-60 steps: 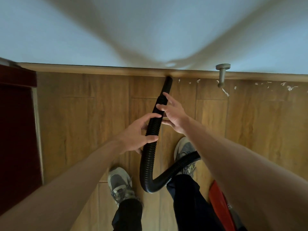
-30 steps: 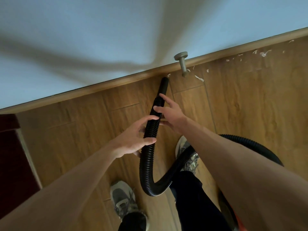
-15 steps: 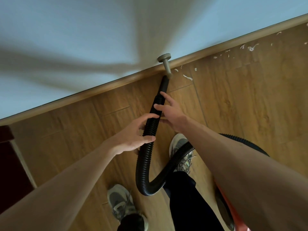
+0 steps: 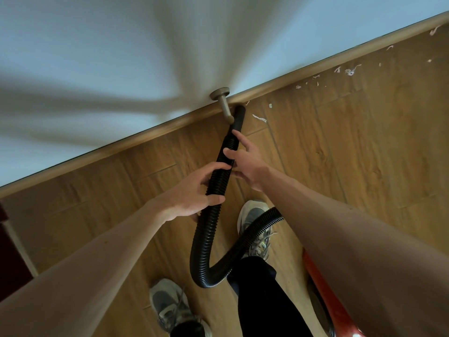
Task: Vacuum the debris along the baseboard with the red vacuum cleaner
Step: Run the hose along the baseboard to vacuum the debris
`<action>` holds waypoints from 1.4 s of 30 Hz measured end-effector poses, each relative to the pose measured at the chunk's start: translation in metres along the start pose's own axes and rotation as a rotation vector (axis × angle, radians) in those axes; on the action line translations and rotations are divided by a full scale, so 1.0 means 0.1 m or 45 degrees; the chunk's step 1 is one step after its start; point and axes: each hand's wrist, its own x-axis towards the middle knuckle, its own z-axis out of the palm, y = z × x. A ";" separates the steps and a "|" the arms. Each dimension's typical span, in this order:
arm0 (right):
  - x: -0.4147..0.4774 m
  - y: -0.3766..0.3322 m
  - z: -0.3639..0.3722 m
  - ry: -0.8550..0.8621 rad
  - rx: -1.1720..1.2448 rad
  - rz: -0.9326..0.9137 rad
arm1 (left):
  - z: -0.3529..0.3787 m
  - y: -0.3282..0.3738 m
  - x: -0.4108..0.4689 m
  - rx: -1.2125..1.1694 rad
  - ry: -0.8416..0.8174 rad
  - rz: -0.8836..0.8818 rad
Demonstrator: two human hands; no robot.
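Observation:
A black ribbed vacuum hose (image 4: pixel 206 242) loops over the wooden floor and ends in a smooth nozzle (image 4: pixel 238 116) whose tip touches the wooden baseboard (image 4: pixel 136 139). My left hand (image 4: pixel 192 193) grips the ribbed hose lower down. My right hand (image 4: pixel 245 159) holds it higher, near the nozzle, with some fingers spread. White debris bits (image 4: pixel 259 118) lie just right of the nozzle, and more debris (image 4: pixel 349 70) is scattered further right along the baseboard. The red vacuum cleaner body (image 4: pixel 332 307) shows at the bottom right, mostly hidden by my right arm.
A grey door stopper (image 4: pixel 224 105) sticks out of the wall right beside the nozzle's left side. My two grey shoes (image 4: pixel 255 224) stand on the floor behind the hose. A dark red surface (image 4: pixel 9 263) sits at the left edge.
The nozzle has slid right along the baseboard, past the door stopper to its right side. The view has tilted and shifted right. Both hands keep their hold on the hose.

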 end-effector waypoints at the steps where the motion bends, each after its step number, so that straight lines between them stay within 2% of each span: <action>1: 0.01 -0.02 -0.02 0.006 0.006 0.001 | 0.00 0.02 0.02 -0.007 -0.004 -0.013; 14: -0.03 -0.07 -0.24 0.041 0.082 0.023 | 0.08 0.22 0.11 0.018 -0.077 -0.074; 26: -0.16 0.17 -0.14 0.029 0.132 0.078 | 0.15 0.06 -0.10 -0.029 -0.097 -0.110; 42: -0.18 0.04 -0.45 0.091 0.208 0.043 | 0.25 0.26 0.16 0.163 -0.152 -0.026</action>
